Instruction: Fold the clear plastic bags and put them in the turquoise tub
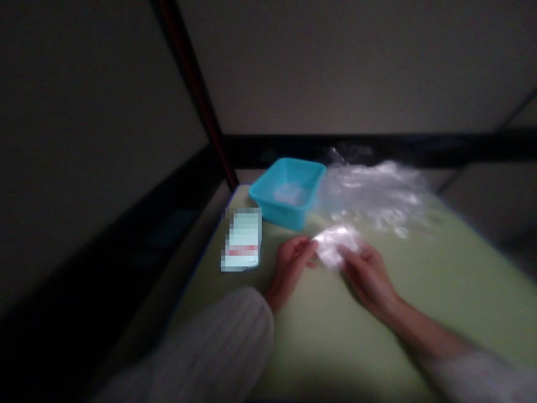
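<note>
My left hand (291, 263) and my right hand (369, 277) meet over the green table (440, 291), both gripping a small clear plastic bag (335, 246) between their fingers. The bag looks crumpled and pale. The left hand pinches its left edge, while the right hand's fingers close on its lower right side. Both sleeves are white knit. The picture is dim and blurred.
A turquoise plastic tub (287, 190) stands at the table's back left corner, something pale inside it. A heap of clear plastic bags (377, 193) lies to its right. A pixelated card (241, 239) rests near the left edge. A dark post rises behind the tub.
</note>
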The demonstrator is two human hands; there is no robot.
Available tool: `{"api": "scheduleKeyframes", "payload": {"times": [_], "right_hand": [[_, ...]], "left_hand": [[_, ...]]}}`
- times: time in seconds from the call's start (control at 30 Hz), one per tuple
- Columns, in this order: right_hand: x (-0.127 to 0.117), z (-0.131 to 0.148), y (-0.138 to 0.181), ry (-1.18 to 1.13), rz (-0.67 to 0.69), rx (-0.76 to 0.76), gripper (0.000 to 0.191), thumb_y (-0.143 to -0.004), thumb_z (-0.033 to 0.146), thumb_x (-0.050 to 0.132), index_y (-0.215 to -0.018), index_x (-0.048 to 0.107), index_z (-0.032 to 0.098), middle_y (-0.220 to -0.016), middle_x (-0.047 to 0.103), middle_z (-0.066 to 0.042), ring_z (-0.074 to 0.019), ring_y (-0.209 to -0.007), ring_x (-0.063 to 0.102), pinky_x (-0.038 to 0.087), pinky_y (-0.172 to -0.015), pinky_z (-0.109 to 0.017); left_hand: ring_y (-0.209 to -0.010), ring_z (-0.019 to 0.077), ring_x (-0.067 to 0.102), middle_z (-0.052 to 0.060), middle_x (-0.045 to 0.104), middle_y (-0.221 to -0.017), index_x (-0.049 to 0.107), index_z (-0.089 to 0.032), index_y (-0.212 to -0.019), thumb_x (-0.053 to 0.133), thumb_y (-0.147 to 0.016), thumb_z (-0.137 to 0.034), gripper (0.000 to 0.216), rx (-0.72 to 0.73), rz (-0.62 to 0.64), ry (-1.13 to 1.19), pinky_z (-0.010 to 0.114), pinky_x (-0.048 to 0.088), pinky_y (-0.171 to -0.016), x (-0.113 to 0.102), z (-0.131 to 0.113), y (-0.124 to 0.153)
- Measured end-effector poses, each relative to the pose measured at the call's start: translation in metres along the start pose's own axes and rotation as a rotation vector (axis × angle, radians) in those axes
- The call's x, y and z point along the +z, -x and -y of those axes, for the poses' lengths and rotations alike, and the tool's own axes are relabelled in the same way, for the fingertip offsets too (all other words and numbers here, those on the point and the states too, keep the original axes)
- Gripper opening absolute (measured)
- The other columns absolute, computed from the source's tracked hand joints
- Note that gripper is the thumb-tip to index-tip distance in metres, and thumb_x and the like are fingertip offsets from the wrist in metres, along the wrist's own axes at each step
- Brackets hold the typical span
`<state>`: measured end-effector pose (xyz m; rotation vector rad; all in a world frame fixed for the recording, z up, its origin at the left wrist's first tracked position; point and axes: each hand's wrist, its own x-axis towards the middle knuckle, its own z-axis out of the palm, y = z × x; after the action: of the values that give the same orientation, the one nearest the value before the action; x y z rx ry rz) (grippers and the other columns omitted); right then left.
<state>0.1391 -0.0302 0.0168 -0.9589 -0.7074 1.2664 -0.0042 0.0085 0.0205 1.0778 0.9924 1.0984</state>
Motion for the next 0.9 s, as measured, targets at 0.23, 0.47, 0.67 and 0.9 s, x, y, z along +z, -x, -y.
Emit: {"api": "scheduleKeyframes", "payload": {"times": [0.23,0.47,0.67,0.9], "right_hand": [[-0.001,-0.003,0.0,0.033,-0.011,0.025,0.023,-0.066,0.03,0.079,-0.084,0.07,0.018,-0.067,0.07,-0.001,-0.0152,-0.056,0.062,0.051,-0.056,-0.027],[-0.001,-0.005,-0.001,0.201,0.092,0.062,0.025,-0.066,0.035,0.079,-0.083,0.071,0.018,-0.064,0.07,0.0,-0.0138,-0.051,0.059,0.046,-0.05,-0.024],[0.002,-0.002,-0.005,0.369,0.147,0.024,0.027,-0.065,0.041,0.077,-0.076,0.073,0.017,-0.059,0.067,0.0,-0.0117,-0.047,0.053,0.041,-0.045,-0.022],[0.0,0.0,-0.007,0.348,0.162,0.038,0.027,-0.065,0.042,0.077,-0.077,0.072,0.018,-0.058,0.066,0.001,-0.0106,-0.046,0.052,0.039,-0.045,-0.021]], "left_hand": [[-0.075,0.0158,0.067,0.005,0.068,-0.087,0.058,-0.017,-0.086,0.07,-0.068,-0.044,0.034,0.066,-0.281,0.219,0.021,0.047,-0.055,-0.023,-0.02,-0.026],[-0.076,0.0142,0.064,0.001,0.064,-0.076,0.057,-0.017,-0.075,0.077,-0.061,-0.043,0.036,0.023,-0.323,0.308,0.021,0.045,-0.059,-0.033,-0.031,-0.037],[-0.076,0.0126,0.063,0.0,0.063,-0.077,0.057,-0.017,-0.075,0.08,-0.056,-0.036,0.035,0.047,-0.304,0.41,0.024,0.048,-0.069,-0.033,-0.032,-0.041],[-0.067,0.0094,0.06,-0.004,0.06,-0.07,0.051,-0.018,-0.072,0.076,-0.057,-0.031,0.032,0.055,-0.333,0.489,0.024,0.049,-0.069,-0.035,-0.038,-0.044]]}}
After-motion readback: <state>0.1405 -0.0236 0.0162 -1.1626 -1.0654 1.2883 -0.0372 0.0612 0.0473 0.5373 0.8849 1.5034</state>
